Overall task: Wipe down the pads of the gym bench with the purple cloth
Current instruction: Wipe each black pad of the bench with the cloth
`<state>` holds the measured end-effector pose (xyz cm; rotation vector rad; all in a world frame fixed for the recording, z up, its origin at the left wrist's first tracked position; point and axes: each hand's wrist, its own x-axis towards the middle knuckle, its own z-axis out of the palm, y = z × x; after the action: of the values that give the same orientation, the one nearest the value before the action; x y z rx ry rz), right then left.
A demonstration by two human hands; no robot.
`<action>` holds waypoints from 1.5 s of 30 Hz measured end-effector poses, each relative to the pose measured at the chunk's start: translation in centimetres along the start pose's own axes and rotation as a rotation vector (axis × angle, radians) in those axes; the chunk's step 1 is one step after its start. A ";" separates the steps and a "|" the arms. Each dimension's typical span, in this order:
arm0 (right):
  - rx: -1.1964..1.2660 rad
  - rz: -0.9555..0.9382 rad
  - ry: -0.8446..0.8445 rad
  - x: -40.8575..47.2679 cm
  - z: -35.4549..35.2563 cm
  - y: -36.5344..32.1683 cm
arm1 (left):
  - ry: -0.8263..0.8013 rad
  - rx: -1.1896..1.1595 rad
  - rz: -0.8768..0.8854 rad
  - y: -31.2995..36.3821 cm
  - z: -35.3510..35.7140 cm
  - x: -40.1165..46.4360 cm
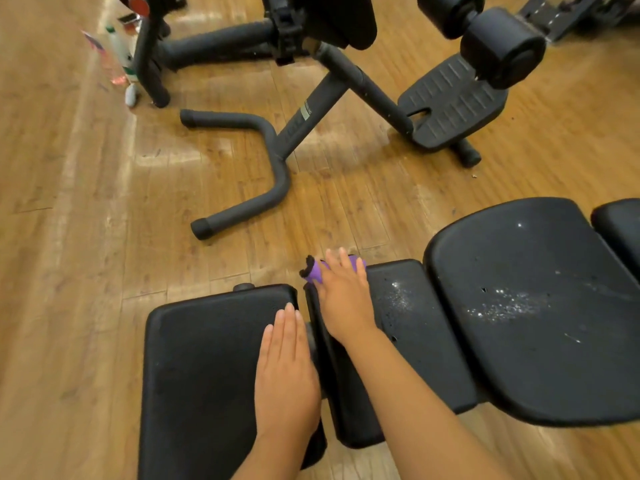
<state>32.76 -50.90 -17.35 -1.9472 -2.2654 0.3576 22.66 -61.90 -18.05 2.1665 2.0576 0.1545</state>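
Note:
The black gym bench fills the lower half of the view. It has a left pad [201, 368], a narrow middle pad [415, 327] and a wide right seat pad [540, 306] speckled with white marks. My right hand [344, 299] presses the purple cloth [317, 271] flat onto the far left corner of the middle pad; most of the cloth is hidden under the fingers. My left hand [285, 372] lies flat, fingers together, on the right edge of the left pad, holding nothing.
A black exercise machine with a curved floor bar [256, 168], a foot plate [450, 102] and a roller pad [502, 46] stands beyond the bench on the wooden floor. Bottles [119, 53] stand on the floor at the upper left beside another frame.

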 end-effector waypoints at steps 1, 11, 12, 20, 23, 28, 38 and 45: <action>0.003 -0.019 0.015 -1.0 0.2 -0.1 | -0.006 0.002 0.001 0.0 0.0 0.0; -0.120 -0.137 0.146 -18.0 4.6 1.2 | 0.005 -0.058 0.019 -0.2 0.1 0.1; -0.117 -0.134 0.131 -17.8 4.5 1.3 | 0.018 -0.072 0.021 -0.3 0.1 0.2; -0.011 -0.026 0.022 -6.5 0.6 -0.3 | 0.049 -0.048 0.009 -0.1 0.9 0.3; -0.026 -0.049 0.030 -3.0 0.5 0.1 | 0.090 -0.041 0.005 -0.4 1.5 0.4; -0.013 0.053 -0.044 0.8 -1.6 4.0 | 0.118 -0.048 0.032 -0.5 1.6 0.5; 0.131 -0.023 0.092 0.6 -3.0 13.2 | 0.123 -0.053 0.055 -0.6 1.7 0.9; 0.060 -0.076 0.059 -5.0 -1.9 11.4 | 0.052 -0.020 -0.022 -0.4 1.4 0.7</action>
<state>44.95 -54.07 -18.25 -1.8130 -2.2574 0.3500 22.58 -61.22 -19.48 2.1498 2.0973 0.2304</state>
